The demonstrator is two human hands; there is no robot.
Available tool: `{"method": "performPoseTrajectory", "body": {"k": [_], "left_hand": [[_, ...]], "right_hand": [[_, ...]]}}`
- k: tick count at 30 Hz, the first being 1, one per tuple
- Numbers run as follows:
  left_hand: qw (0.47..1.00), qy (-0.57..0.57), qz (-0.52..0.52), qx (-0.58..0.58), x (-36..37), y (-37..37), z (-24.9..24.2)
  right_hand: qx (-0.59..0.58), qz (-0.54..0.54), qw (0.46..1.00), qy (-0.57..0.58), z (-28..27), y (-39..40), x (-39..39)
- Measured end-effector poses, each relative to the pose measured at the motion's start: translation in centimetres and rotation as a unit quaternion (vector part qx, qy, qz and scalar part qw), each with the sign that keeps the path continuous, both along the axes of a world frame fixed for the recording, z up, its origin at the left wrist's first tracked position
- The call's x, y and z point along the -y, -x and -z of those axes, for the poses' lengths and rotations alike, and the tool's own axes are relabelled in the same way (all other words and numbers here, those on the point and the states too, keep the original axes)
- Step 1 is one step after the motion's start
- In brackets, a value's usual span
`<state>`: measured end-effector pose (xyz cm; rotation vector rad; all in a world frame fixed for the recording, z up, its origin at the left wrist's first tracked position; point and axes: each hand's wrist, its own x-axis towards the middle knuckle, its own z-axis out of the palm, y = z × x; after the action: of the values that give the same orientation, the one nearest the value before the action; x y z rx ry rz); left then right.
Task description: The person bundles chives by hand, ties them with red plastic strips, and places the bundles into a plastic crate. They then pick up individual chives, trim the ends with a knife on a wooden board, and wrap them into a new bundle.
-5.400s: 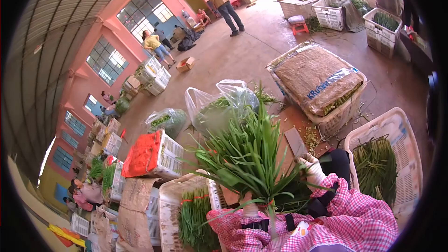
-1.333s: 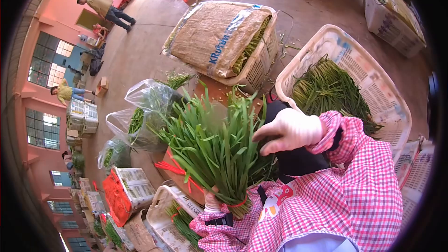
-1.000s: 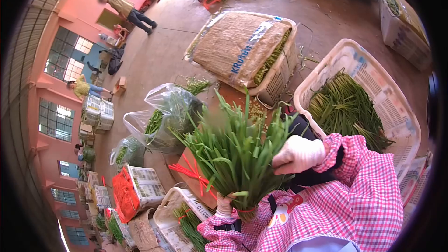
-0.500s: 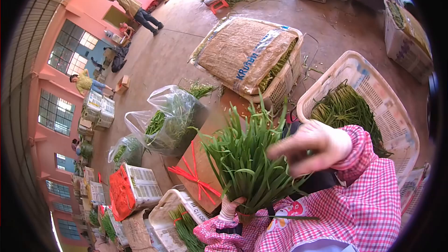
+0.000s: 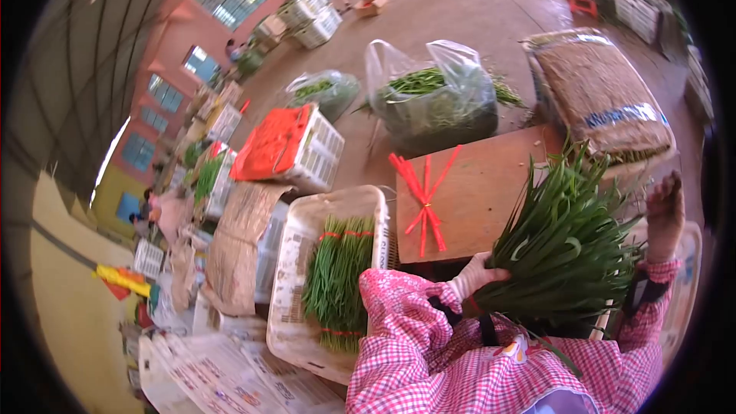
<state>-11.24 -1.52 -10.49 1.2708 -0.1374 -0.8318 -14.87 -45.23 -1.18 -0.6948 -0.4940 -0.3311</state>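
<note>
My left hand (image 5: 479, 277) is closed round the stem end of a thick bunch of long-leaved greens (image 5: 563, 241) that look like chives. The leaves fan out up and to the right, over the right side of a brown board (image 5: 475, 184). Beyond the leaf tips, my right hand (image 5: 665, 215) is raised at the far right, its fingers stretched upward and holding nothing I can see. On the board, near my left hand, lies a spread of red ties (image 5: 423, 203) joined at the middle.
Left of the board, a white crate (image 5: 287, 291) holds red-tied green bundles (image 5: 341, 280). Behind it stand a crate with a red cover (image 5: 272, 146) and clear bags (image 5: 452, 107) of greens. A basket with a brown woven cover (image 5: 598, 80) stands at the upper right. People are farther back.
My view has swung left, bringing the tied bundles into fuller sight. My right hand has moved from beside the leaves out to the right. My left hand still grips the bunch, now leaning right.
</note>
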Motion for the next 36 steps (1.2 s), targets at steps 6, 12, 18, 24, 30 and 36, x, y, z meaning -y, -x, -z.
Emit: {"method": "performPoseTrajectory", "body": {"k": [6,12,18,24,30,36], "left_hand": [[0.914,0.203,-0.204,-0.285,0.3,-2.8,-1.1],[0.732,0.604,-0.287,-0.133,-1.0,-2.4,-8.2],[0.614,0.696,-0.371,0.024,-13.4,0.8,-13.0],[0.59,0.578,-0.549,0.126,-24.8,4.1,-8.6],[0.518,0.629,-0.572,0.09,-27.2,7.0,-7.4],[0.495,0.594,-0.627,0.097,-26.5,7.1,-6.3]], "right_hand": [[-0.327,0.305,0.891,0.079,0.6,3.3,-0.4],[-0.304,0.194,0.919,0.163,2.6,3.5,-3.5],[-0.323,0.164,0.907,0.214,0.5,-0.2,-13.2],[-0.27,-0.012,0.86,0.433,-5.2,-5.2,-27.9],[-0.127,-0.309,0.822,0.461,-5.3,-7.4,-46.6],[-0.09,-0.39,0.85,0.343,-0.5,-7.0,-57.8]]}}
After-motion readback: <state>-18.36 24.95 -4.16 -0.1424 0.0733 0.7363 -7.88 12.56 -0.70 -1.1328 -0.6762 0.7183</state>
